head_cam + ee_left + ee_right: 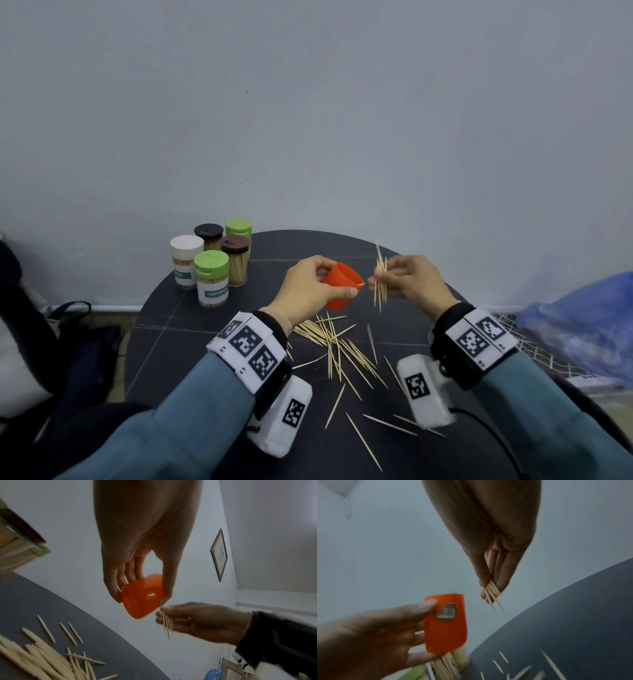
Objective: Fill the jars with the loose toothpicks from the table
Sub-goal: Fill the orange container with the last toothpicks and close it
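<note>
Left hand (308,286) grips the orange jar (340,282) tipped above the table (191,346), right hand (409,279) pinches a toothpick bunch (381,277) beside its mouth. Picks look light, stiff, slippery, so pinch mid-length. More lie loose (337,346) below.

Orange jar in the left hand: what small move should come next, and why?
Probably ease the toothpick bundle tips-first into the orange jar. The left hand holds the jar tilted, its mouth toward the right hand, which pinches the bundle just beside the rim. Many loose toothpicks remain on the table.
</note>
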Demonstrator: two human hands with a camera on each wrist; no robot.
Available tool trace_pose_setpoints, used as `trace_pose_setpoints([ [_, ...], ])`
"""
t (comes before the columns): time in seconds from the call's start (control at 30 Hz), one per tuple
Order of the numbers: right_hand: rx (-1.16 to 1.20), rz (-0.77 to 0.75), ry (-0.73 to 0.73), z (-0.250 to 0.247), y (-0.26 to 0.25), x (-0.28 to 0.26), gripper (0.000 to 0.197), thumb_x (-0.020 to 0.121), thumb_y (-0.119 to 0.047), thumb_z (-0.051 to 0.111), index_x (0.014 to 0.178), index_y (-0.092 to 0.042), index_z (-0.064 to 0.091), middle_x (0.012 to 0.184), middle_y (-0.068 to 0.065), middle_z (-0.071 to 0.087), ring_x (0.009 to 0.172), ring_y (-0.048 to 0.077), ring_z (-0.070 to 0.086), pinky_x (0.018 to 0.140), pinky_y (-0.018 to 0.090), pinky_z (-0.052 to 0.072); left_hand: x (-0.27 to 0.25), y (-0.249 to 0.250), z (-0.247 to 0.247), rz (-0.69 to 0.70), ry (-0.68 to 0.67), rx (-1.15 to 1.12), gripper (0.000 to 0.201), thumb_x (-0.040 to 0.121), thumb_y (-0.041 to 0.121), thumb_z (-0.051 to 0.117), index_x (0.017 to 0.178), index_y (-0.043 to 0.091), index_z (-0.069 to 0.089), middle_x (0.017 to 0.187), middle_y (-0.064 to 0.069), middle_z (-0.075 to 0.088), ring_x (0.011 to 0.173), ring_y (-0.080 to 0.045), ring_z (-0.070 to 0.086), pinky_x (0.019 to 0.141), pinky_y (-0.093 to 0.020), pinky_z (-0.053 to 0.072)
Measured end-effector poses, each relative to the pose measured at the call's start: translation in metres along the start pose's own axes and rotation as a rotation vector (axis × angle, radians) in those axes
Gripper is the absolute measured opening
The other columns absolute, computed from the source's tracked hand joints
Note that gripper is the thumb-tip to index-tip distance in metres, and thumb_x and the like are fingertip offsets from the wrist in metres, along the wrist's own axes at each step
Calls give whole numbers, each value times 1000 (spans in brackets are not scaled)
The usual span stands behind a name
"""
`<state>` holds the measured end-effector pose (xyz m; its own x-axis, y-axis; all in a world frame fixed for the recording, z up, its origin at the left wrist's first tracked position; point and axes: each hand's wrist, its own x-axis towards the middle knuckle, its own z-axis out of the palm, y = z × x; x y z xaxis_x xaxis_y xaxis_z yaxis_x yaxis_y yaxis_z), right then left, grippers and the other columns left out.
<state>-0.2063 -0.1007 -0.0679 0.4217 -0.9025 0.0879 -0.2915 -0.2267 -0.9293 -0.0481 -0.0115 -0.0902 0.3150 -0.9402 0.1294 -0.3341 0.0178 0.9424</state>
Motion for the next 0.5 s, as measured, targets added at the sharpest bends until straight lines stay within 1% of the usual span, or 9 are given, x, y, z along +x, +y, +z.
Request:
trace_pose_setpoints([
  [0.07,99,-95,75,1,-14,2,2,89,2,58,87,2,57,79,16,68,57,8,68,57,19,56,1,-1,0,-5,6,-4,62,72,23,81,125,14,52,126,-3,57,115,-16,54,88,-24,45],
  [0.17,191,-219,145,5,-31,4,4,89,0,58,86,-3,57,78,12,69,64,11,70,63,23,58,1,-3,-1,-9,9,-13,61,72,23,81,125,15,52,126,-2,57,115,-16,54,87,-24,46],
  [0.23,215,-259,158,10,-39,3,4,89,-3,58,86,-5,58,79,10,70,69,14,70,64,24,58,1,-3,-1,-11,10,-11,60,72,22,80,124,15,52,125,-2,57,114,-15,54,87,-23,45],
  [0.3,203,-264,150,18,-39,3,4,90,-6,58,86,-8,58,82,11,71,74,14,70,66,22,57,1,-4,0,-13,15,-16,59,72,22,81,123,15,52,124,-2,57,113,-15,55,87,-23,45],
  [0.37,133,-261,136,27,-33,3,6,89,-11,61,83,-13,60,86,10,73,81,14,70,78,25,54,2,-4,0,-13,25,-34,59,71,22,82,122,14,54,122,-3,59,111,-15,56,89,-24,47],
  [0.43,57,-258,127,34,-22,3,7,86,-18,65,81,-20,62,84,4,74,88,13,69,90,32,51,2,-3,0,-10,31,-53,57,71,21,82,121,13,55,121,-4,61,110,-15,58,91,-26,49],
  [0.5,11,-255,124,38,-15,1,6,84,-24,68,82,-23,62,81,1,74,89,12,69,92,35,50,3,-2,0,0,34,-60,57,71,22,82,120,13,56,120,-4,62,109,-15,59,93,-28,49],
])
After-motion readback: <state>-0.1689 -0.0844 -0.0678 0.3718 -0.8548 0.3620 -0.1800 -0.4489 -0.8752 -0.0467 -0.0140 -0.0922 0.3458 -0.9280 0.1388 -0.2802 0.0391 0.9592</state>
